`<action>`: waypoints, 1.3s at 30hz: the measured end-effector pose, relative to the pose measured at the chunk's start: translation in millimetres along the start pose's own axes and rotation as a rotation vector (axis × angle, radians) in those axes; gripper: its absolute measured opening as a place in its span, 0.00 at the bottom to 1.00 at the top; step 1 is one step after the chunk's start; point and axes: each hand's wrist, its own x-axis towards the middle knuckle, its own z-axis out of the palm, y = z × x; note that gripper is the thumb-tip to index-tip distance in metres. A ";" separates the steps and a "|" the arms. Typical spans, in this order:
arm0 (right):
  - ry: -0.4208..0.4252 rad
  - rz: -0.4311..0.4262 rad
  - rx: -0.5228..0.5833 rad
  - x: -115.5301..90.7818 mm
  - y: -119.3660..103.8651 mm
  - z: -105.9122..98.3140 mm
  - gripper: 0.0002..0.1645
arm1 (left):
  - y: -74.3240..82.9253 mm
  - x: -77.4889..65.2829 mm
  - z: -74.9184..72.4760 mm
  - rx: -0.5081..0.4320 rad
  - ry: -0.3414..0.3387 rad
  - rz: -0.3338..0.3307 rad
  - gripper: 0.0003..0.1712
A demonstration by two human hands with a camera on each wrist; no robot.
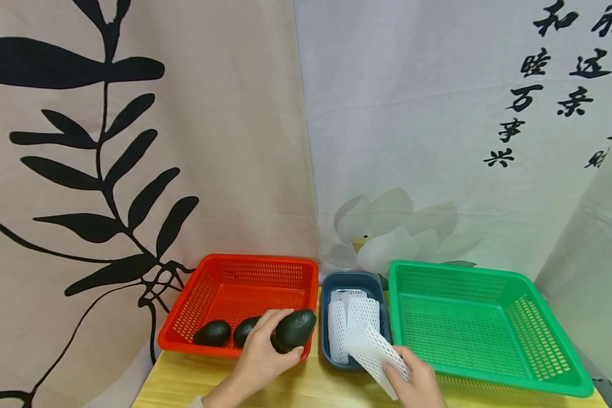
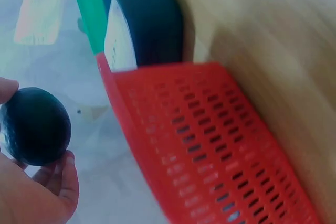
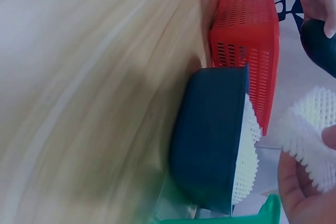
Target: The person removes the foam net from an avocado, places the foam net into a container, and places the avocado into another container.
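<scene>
My left hand (image 1: 265, 354) grips a dark green avocado (image 1: 294, 330) above the front right corner of the red basket (image 1: 183, 340). In the left wrist view the avocado (image 2: 37, 127) sits between thumb and fingers. With thumb and fingers, my right hand (image 1: 413, 377) pinches a white foam net sleeve (image 1: 372, 354) at its near end, over the front of the navy tub (image 1: 327, 356). The right wrist view has this foam net sleeve (image 3: 315, 129) bunched in the fingers. Two more avocados (image 1: 212, 333) lie in the red basket, one partly hidden behind my left hand.
More white foam net sleeves (image 1: 338, 323) lie in the navy tub, which stands between the red basket and a green basket (image 1: 489, 379). All three stand on a wooden table (image 1: 194, 377), with a printed curtain (image 1: 245, 141) hanging right behind.
</scene>
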 end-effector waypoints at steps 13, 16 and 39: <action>-0.020 0.087 0.122 9.1 -11.6 12.4 0.17 | -24.6 32.6 -13.2 0.026 0.006 -0.071 0.39; -0.039 0.143 0.156 11.8 -14.7 14.6 0.17 | -34.0 39.9 -13.5 0.022 0.001 -0.090 0.38; -0.083 0.304 0.274 44.5 -13.4 53.2 0.19 | -79.3 78.9 -6.9 0.138 -0.088 -0.263 0.39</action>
